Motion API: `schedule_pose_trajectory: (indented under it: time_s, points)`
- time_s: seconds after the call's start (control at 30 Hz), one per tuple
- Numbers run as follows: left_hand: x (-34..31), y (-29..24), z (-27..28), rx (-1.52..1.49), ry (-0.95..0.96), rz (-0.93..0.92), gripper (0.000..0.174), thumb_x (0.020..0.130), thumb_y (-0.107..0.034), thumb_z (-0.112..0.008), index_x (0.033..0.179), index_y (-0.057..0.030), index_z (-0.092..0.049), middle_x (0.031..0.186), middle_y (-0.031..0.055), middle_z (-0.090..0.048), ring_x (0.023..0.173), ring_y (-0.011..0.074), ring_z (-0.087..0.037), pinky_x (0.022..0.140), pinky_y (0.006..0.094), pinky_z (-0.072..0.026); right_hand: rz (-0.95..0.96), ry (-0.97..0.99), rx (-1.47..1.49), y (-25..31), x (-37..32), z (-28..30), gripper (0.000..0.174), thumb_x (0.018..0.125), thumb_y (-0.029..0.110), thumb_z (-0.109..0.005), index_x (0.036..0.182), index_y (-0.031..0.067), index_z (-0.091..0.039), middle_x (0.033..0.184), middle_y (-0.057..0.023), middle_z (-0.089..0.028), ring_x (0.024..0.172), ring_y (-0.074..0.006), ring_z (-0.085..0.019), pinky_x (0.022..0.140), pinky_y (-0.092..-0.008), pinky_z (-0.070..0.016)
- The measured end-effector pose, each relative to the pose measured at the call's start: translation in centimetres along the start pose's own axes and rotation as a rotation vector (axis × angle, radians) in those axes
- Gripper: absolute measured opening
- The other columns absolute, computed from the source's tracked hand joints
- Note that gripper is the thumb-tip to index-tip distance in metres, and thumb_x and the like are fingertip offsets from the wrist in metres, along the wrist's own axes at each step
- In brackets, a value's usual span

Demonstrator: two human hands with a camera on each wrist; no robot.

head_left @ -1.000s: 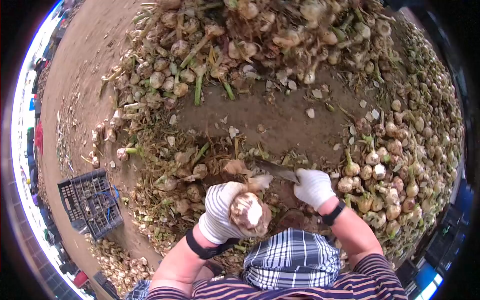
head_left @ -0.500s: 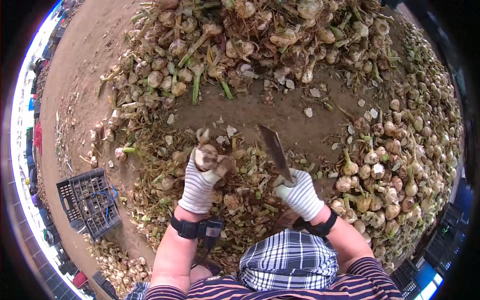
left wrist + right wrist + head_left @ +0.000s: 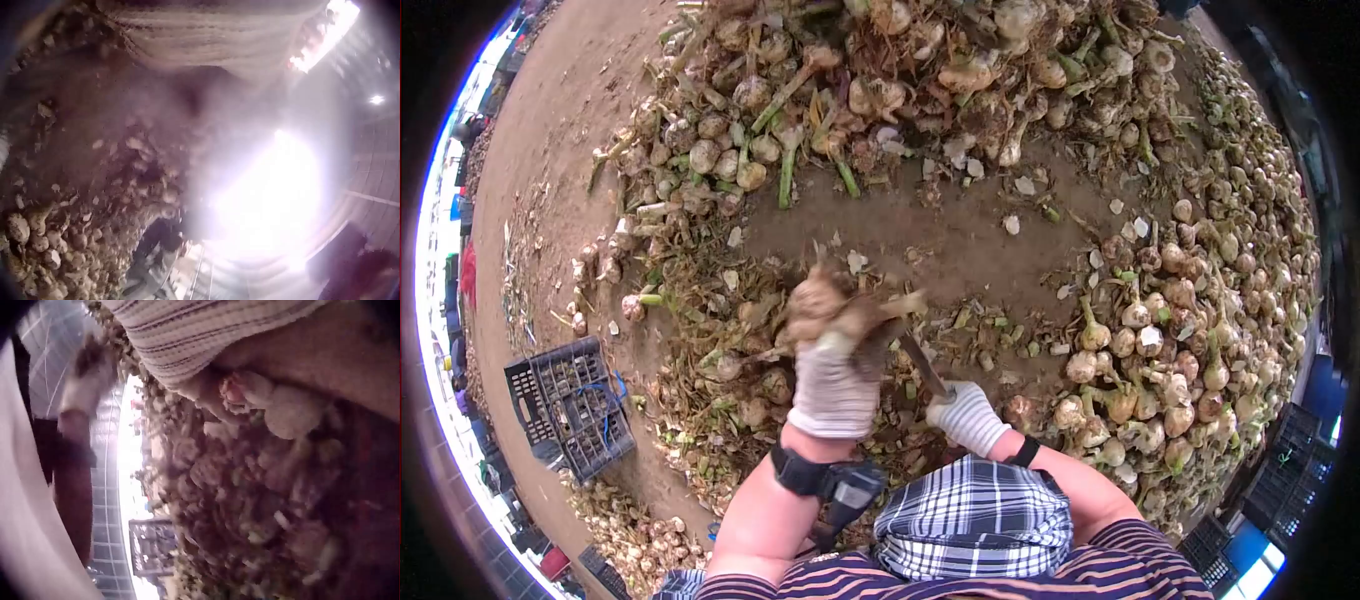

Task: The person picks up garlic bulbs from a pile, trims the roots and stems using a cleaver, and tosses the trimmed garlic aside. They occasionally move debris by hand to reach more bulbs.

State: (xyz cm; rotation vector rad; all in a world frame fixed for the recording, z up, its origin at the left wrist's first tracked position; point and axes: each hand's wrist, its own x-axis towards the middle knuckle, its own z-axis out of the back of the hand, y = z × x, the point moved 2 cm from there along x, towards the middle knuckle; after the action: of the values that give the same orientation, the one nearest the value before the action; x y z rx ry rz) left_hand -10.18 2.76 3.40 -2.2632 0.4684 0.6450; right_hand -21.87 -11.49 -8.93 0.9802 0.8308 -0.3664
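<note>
A garlic bulb (image 3: 815, 303), blurred by motion, is gripped in my gloved left hand (image 3: 833, 385), its stem (image 3: 892, 308) angled out to the right. My right hand (image 3: 970, 418), in a striped white glove, holds a knife (image 3: 924, 368) by the handle. The dark blade points up and left, its tip overlapping the stem's underside in the head view. In the left wrist view only the glove's cuff (image 3: 212, 37) shows, beside strong glare. The right glove (image 3: 181, 337) crosses the top of the right wrist view, with the fingers hidden.
A heap of untrimmed garlic (image 3: 880, 90) lies ahead. Trimmed bulbs (image 3: 1170, 370) spread along the right. Cut stems and leaves (image 3: 710, 390) cover the ground below the hands. A black crate (image 3: 570, 410) stands at left, and plaid cloth (image 3: 975, 520) covers my lap.
A second ago the left hand held a bulb low near my lap; it then moved up and left. Since then the right hand has shifted left and lower, bringing the knife towards the bulb's stem.
</note>
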Motion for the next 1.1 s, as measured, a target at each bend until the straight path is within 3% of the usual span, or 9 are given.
schedule_pose_trajectory:
  time_s: [0.13, 0.2, 0.23, 0.3, 0.43, 0.7, 0.8, 0.97, 1.1]
  points:
    - [-0.4, 0.2, -7.4, 0.896, 0.907, 0.021, 0.063, 0.072, 0.003, -0.064, 0.131, -0.0066, -0.046, 0.122, 0.0104, -0.057, 0.101, 0.0225, -0.061, 0.085, 0.0337, -0.0506, 0.713, -0.023, -0.329, 1.9, -3.2, 4.3, 0.025, 0.087, 0.018, -0.056, 0.104, 0.0011, -0.059, 0.079, -0.0083, -0.065, 0.069, -0.0229, -0.062, 0.066, -0.0313, -0.0519]
    - [0.3, -0.6, -6.6, 0.919, 0.743, -0.055, 0.061, 0.072, -0.007, -0.070, 0.130, -0.0101, -0.050, 0.106, 0.0084, -0.063, 0.091, 0.0217, -0.063, 0.078, 0.0353, -0.0501, 0.529, -0.117, 0.118, 3.2, -2.6, 5.9, 0.023, 0.084, 0.010, -0.058, 0.104, 0.0002, -0.053, 0.076, -0.0031, -0.059, 0.064, -0.0115, -0.056, 0.057, -0.0253, -0.0480]
    - [1.0, -1.6, -4.6, 1.139, 0.621, -0.309, 0.058, 0.073, -0.013, -0.073, 0.127, -0.0114, -0.053, 0.099, 0.0076, -0.065, 0.088, 0.0217, -0.063, 0.076, 0.0353, -0.0495, -0.147, -0.015, 0.592, 2.2, -1.5, 5.2, 0.019, 0.081, 0.004, -0.059, 0.099, 0.0006, -0.052, 0.072, 0.0002, -0.055, 0.062, -0.0070, -0.052, 0.054, -0.0213, -0.0448]
    - [2.2, -3.7, 0.6, 1.834, 0.264, -0.690, 0.052, 0.074, -0.023, -0.075, 0.122, -0.0124, -0.057, 0.091, 0.0087, -0.067, 0.086, 0.0240, -0.064, 0.075, 0.0355, -0.0488, -0.158, -0.087, 0.617, 1.6, -1.2, 6.9, 0.019, 0.076, -0.002, -0.059, 0.092, 0.0032, -0.049, 0.069, 0.0052, -0.046, 0.060, -0.0028, -0.045, 0.050, -0.0165, -0.0388]
    - [-1.5, 0.9, 7.9, 2.667, 0.367, 0.232, 0.056, 0.067, -0.045, -0.073, 0.108, -0.0098, -0.061, 0.102, 0.0159, -0.057, 0.096, 0.0284, -0.056, 0.096, 0.0452, -0.0383, -0.201, -0.185, 0.656, -1.0, -0.5, 6.5, 0.016, 0.068, -0.001, -0.064, 0.080, 0.0027, -0.055, 0.063, 0.0016, -0.053, 0.048, -0.0078, -0.049, 0.038, -0.0253, -0.0393]
    - [-0.9, 2.3, 11.4, 2.153, 0.100, -0.321, 0.064, 0.060, -0.041, -0.081, 0.107, -0.0063, -0.055, 0.111, 0.0106, -0.056, 0.105, 0.0258, -0.053, 0.102, 0.0450, -0.0337, 0.011, -0.137, 0.313, 2.1, -0.9, 7.5, 0.009, 0.073, 0.010, -0.060, 0.075, 0.0011, -0.060, 0.061, -0.0058, -0.058, 0.050, -0.0178, -0.054, 0.053, -0.0338, -0.0466]
    - [-0.1, 0.7, 8.5, 0.825, 0.082, -0.092, 0.047, 0.079, -0.040, -0.072, 0.103, -0.0051, -0.053, 0.103, 0.0058, -0.058, 0.093, 0.0192, -0.057, 0.087, 0.0308, -0.0496, 0.369, -0.247, -0.177, 4.6, -1.8, 8.1, 0.010, 0.072, 0.015, -0.057, 0.070, 0.0050, -0.056, 0.058, -0.0169, -0.053, 0.055, -0.0354, -0.054, 0.052, -0.0382, -0.0460]
    - [1.3, 1.4, 7.9, 0.327, -0.214, 0.476, 0.052, 0.091, -0.046, -0.051, 0.123, -0.0051, -0.052, 0.123, 0.0142, -0.056, 0.112, 0.0279, -0.054, 0.106, 0.0441, -0.0369, 0.616, -0.251, -0.623, 9.5, -2.8, 8.6, 0.014, 0.068, 0.019, -0.060, 0.068, 0.0063, -0.054, 0.061, -0.0150, -0.056, 0.058, -0.0340, -0.058, 0.052, -0.0414, -0.0463]
    - [1.4, 2.7, 8.4, -0.514, 0.198, 0.628, 0.055, 0.093, -0.049, -0.045, 0.124, -0.0041, -0.052, 0.121, 0.0142, -0.059, 0.110, 0.0286, -0.056, 0.104, 0.0428, -0.0383, 0.680, -0.178, -0.680, 10.7, -3.1, 8.0, 0.013, 0.067, 0.019, -0.061, 0.070, 0.0071, -0.057, 0.062, -0.0132, -0.058, 0.061, -0.0322, -0.060, 0.054, -0.0412, -0.0477]
